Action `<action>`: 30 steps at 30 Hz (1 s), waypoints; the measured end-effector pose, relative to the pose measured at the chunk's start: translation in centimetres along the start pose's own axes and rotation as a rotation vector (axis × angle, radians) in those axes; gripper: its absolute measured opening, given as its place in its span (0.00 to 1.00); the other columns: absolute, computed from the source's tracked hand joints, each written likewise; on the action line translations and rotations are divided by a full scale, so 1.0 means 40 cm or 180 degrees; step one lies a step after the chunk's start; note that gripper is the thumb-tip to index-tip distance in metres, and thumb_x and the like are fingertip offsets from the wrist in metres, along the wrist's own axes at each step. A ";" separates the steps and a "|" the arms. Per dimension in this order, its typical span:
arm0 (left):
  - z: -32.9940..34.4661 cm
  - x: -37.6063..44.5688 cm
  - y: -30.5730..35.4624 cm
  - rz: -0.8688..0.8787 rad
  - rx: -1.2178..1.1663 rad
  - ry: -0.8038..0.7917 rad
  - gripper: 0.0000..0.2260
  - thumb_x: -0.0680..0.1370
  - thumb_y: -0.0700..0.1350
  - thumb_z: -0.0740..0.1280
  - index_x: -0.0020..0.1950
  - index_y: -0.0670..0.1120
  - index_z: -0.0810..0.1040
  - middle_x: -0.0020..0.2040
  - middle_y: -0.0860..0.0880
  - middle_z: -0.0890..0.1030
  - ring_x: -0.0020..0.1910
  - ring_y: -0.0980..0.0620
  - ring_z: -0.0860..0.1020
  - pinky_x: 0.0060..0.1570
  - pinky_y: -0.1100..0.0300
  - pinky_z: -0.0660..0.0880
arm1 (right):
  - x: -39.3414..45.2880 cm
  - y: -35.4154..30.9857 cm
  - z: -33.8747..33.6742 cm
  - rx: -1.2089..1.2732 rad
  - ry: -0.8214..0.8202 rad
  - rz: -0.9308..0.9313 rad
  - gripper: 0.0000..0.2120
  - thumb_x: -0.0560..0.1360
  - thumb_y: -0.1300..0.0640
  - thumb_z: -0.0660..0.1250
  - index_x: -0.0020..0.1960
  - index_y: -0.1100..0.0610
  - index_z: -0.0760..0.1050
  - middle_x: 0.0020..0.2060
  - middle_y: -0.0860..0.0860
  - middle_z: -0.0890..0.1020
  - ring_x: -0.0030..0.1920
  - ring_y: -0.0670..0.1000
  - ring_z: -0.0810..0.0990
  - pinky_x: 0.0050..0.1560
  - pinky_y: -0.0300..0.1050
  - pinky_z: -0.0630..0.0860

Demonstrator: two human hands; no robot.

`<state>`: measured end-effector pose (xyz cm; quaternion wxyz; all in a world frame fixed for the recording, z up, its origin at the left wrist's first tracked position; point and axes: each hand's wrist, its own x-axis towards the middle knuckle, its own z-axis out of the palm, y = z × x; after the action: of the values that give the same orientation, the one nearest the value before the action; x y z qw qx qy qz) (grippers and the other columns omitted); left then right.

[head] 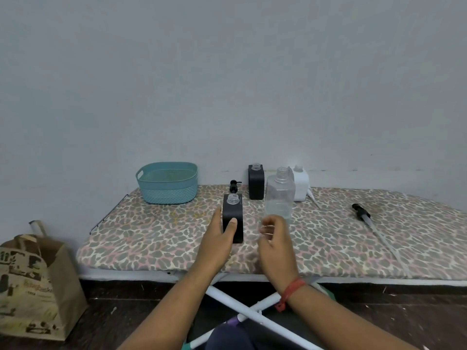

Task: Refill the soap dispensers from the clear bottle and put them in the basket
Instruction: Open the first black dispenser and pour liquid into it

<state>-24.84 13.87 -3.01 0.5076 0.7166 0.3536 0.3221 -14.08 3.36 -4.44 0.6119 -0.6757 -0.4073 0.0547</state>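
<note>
A black soap dispenser [232, 213] with its neck uncapped stands upright on the leopard-print board [151, 236]. My left hand [219, 238] grips its lower body, thumb on the front face. The clear bottle [280, 193], uncapped and with a little liquid at the bottom, stands just right of it. My right hand [274, 238] hovers in front of the bottle's base with blurred, curled fingers; whether it holds anything is unclear. Behind stand a second black dispenser [256, 183] and a white dispenser [301, 184], both without pumps. The teal basket [166, 184] sits at the back left.
A black pump head [234, 186] lies behind the held dispenser. Another black pump with a long tube [363, 213] lies on the right, and a white pump tube [313, 198] by the white dispenser. A paper bag [32, 286] stands on the floor left. The wall is close behind.
</note>
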 end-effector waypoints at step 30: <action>0.079 0.113 0.020 0.0470 0.0780 0.0844 0.39 0.77 0.51 0.74 0.82 0.47 0.56 0.78 0.48 0.67 0.74 0.49 0.69 0.72 0.51 0.69 | 0.193 0.080 -0.040 -0.0465 0.0430 0.0050 0.31 0.70 0.54 0.73 0.68 0.48 0.63 0.56 0.48 0.77 0.49 0.49 0.79 0.42 0.37 0.75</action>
<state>-19.63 15.88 -2.67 0.3405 0.7483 0.4004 0.4046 -6.51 7.12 -3.57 0.5867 -0.7239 -0.3627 -0.0160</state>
